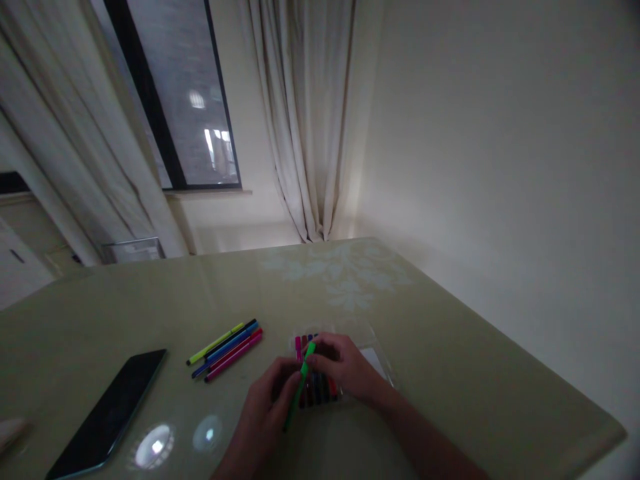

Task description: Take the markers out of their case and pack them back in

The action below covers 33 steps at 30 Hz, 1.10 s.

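Note:
A bright green felt-tip pen [294, 402] slants between my two hands, its upper end away from me. My left hand [273, 393] is closed on the pen's middle, between thumb and fingers. The fingertips of my right hand [345, 363] pinch the pen near its upper, capped end. Just beneath and behind the hands lies a clear plastic case [357, 329] holding several felt-tip pens in a row [319, 390], partly hidden by my hands. Left of the hands, a small group of loose felt-tip pens [235, 343] in yellow, black, blue, red and pink rests on the table.
A dark tablet or phone [113, 410] lies on the glossy greenish table [430, 360] at the left. Some pale object [11, 432] shows at the far left edge. A wall [500, 167] runs along the table's right side; curtains [310, 120] and a window [185, 93] stand behind.

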{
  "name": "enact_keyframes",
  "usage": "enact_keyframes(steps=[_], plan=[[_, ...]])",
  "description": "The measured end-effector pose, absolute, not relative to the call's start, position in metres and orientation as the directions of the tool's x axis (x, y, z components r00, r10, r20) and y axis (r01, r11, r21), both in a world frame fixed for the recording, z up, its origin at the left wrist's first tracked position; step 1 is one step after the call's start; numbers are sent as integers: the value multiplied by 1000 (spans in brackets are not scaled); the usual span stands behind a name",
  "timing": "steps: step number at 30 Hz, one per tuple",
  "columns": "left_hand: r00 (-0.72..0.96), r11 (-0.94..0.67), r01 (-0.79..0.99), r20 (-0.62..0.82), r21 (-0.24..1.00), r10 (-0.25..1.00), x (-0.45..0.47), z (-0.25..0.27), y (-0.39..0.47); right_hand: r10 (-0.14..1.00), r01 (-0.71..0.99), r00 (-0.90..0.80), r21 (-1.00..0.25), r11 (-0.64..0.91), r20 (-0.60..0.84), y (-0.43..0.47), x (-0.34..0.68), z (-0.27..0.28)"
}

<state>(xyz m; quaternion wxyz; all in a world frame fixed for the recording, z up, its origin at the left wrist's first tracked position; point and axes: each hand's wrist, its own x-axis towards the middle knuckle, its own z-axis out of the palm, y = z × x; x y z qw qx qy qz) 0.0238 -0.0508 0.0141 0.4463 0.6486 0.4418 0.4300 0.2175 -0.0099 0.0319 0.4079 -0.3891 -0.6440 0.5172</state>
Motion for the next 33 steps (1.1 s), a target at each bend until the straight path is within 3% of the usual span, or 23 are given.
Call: enact_keyframes(steps=[5, 7, 11, 15, 18, 23, 27, 33], plan=[[356, -190, 176, 118, 966, 927, 21, 4, -51, 984, -68, -161, -996, 66, 76, 7, 231, 27], [399, -325, 289, 195, 901, 896, 21, -1, -53, 992, -55, -101, -996, 75, 80, 15, 242, 26], [541, -693, 490, 439, 529, 718, 29, -10, -57, 990, 68, -124, -995, 77, 68, 26, 263, 22], [712, -818, 544, 411, 188, 569, 40, -11, -60, 983, 255, -159, -958, 134, 95, 27, 267, 11], [766, -835, 544, 360, 80, 533, 44, -11, -60, 974, 439, -138, -870, 225, 182, 24, 262, 7], [760, -829, 558, 373, 46, 532, 44, -15, -59, 957, 632, -182, -719, 290, 226, 19, 257, 10], [735, -808, 584, 375, 74, 565, 53, -10, -63, 959, 666, -204, -690, 285, 199, 18, 256, 11], [647, -751, 625, 395, 214, 652, 36, -1, -54, 952, 637, -215, -708, 305, 216, 21, 260, 9]])
